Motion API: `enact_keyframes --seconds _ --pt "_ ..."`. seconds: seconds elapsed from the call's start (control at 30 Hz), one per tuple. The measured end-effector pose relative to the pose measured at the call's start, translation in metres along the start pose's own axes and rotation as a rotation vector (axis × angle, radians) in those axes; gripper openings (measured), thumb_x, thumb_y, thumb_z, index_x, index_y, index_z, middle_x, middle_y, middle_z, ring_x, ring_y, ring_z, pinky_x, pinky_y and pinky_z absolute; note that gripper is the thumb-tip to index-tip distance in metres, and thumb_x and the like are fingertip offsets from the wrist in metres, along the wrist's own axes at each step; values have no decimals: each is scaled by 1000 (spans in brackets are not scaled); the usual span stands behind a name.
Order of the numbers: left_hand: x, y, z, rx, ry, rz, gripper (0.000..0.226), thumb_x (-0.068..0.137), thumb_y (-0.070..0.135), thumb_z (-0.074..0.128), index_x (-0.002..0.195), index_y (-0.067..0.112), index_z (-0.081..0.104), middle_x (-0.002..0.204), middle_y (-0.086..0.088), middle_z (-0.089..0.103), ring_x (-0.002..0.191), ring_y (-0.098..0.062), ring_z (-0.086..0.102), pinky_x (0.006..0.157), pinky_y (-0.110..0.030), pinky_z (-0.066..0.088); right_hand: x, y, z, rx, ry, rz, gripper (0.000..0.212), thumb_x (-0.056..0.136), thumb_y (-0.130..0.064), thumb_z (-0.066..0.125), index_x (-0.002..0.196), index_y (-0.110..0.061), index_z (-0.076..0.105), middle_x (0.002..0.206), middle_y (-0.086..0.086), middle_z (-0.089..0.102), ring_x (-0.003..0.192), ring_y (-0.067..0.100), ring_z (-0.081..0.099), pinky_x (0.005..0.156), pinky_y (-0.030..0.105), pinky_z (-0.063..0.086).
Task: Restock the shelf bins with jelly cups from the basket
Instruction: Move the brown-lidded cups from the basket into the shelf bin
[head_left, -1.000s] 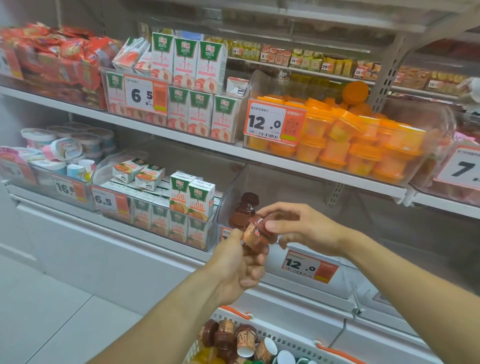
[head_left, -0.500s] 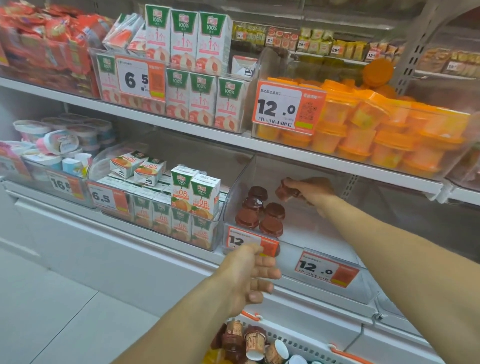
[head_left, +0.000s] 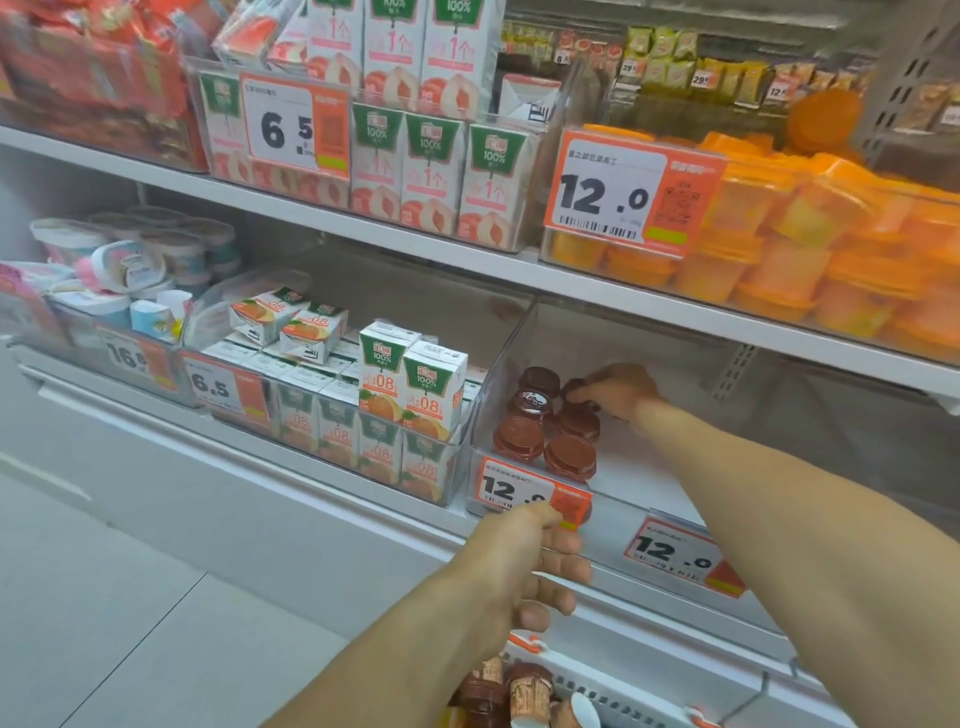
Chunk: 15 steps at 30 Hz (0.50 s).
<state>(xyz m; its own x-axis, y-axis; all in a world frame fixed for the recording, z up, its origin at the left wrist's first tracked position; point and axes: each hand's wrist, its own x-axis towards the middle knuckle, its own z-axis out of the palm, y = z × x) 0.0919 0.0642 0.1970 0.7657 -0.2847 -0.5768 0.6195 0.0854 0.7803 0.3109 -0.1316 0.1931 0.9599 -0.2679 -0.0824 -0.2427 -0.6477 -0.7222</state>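
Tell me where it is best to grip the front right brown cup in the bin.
Grip the brown cup by its round lid rim, coming from above. It stands upright, its neighbours and the bin front crowd its sides, and only its top is free.

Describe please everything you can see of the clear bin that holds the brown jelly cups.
The clear plastic bin sits on the lower shelf, right of the juice cartons. Its front carries an orange 12.0 price tag. A few brown jelly cups stand clustered at its left; the rest is bare. The right hand reaches inside, setting a cup down.
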Motion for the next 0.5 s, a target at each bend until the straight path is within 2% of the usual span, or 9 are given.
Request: enact_keyframes --seconds 0.13,0.23,0.27,0.33,0.37,0.5 --pt "-1 -2 -1 31 16 11 28 98 32 50 94 8 63 70 -6 68 45 -17 51 39 -21 21 -1 1 -3 -5 -47 -28 26 79 -36 77 99 -20 76 101 1 73 92 18 67 61 24 44" --pt "-2 -3 -1 61 37 15 26 96 32 53 94 8 62 72 -7 68 45 -17 51 38 -21 22 -17 -4 -12 -19 -13 -82 24 86 -30 70 106 -18 75 109 -1 70 97 18 63 75 24 48" --pt "-2 -3 -1 72 44 13 26 96 32 53 94 8 62 72 -7 67 45 -17 51 38 -21 23 -26 -7 -17 -47 21 -122 20 87 -27 68 104 -18 74 107 -2 68 93 16 61 74 19 45" --pt "-2 -6 -1 114 67 10 27 98 32 52 94 8 61 73 -7 68 44 -17 51 38 -21 23 -55 -18 -29 -128 80 -220 7 88 -21 61 88 -20 68 90 -1 65 78 15 56 56 7 38" --pt "-1 -8 -2 133 77 11 28 99 33 50 94 8 61 74 -7 68 45 -17 51 39 -21 24 -74 -24 -35 -145 96 -289 8 89 -19 59 83 -20 65 82 -1 64 74 17 55 51 6 35" --pt "7 -25 -10 338 145 40 26 99 26 46 90 6 60 74 -8 67 47 -21 55 41 -20 29 -172 -27 -41 29 89 -595 6 88 -14 68 84 -16 73 76 -3 71 63 7 58 57 10 42"
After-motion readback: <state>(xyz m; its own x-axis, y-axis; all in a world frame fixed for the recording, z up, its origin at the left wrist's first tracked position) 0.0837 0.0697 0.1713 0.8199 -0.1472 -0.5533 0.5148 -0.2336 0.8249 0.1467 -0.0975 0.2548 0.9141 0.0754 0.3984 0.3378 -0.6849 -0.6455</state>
